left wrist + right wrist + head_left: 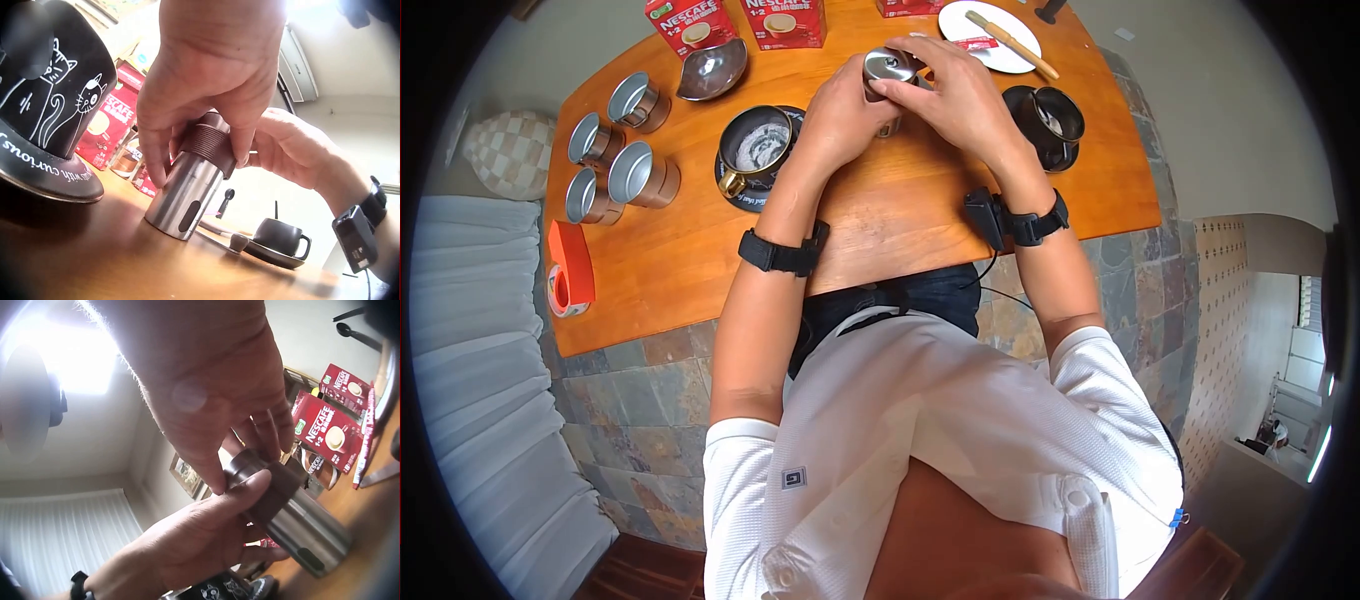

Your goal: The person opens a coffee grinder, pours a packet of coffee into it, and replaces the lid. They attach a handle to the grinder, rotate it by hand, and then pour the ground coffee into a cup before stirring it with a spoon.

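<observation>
Steel canister [177, 197] btwn both hands [847, 115], gripped nr its top.

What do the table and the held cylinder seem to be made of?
Table: apparently varnished wood, orange-brown with faint grain and sheen. Cylinder: probably brushed metal, silvery with streaked reflections; its dark ribbed band could be matte rubber or plastic.

At centre, the left hand [209, 81] gripped a steel canister [178, 197] around its ribbed brown collar [210, 145], the right hand [297, 147] to the right. A black cat-patterned mug [75, 106] filled the upper left; a dark cup [275, 236] sat on a saucer [265, 254] at lower right.
</observation>
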Demonstrator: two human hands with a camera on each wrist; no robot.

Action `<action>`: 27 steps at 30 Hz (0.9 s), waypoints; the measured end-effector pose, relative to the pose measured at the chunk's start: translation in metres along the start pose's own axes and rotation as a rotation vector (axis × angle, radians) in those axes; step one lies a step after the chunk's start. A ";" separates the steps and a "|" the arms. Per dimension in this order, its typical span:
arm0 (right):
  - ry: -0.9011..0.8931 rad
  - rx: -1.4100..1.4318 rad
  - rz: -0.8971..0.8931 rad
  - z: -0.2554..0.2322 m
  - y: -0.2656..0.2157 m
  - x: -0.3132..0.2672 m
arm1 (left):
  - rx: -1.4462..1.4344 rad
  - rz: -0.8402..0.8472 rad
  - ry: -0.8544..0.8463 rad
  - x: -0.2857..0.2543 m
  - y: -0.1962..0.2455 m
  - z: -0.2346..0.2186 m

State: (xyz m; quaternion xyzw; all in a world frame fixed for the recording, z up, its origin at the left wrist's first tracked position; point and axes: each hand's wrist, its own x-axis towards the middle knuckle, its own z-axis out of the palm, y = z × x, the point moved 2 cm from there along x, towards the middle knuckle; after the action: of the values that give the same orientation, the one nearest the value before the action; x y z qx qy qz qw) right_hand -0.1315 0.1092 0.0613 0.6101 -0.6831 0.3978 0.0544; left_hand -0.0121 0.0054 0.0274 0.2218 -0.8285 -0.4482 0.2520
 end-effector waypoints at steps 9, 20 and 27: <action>0.015 0.044 0.009 0.002 0.000 -0.004 | -0.051 -0.020 -0.023 -0.001 -0.004 0.001; -0.018 0.006 -0.124 -0.004 0.009 0.002 | -0.053 -0.005 -0.047 0.002 -0.011 0.002; -0.046 0.204 0.139 -0.042 -0.026 0.019 | -0.108 -0.064 -0.117 0.002 -0.011 0.003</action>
State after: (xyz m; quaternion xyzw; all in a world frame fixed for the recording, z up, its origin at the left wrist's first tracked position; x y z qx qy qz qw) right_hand -0.1309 0.1210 0.1128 0.5725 -0.6810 0.4537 -0.0513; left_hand -0.0137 0.0009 0.0170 0.2078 -0.8088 -0.5123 0.2004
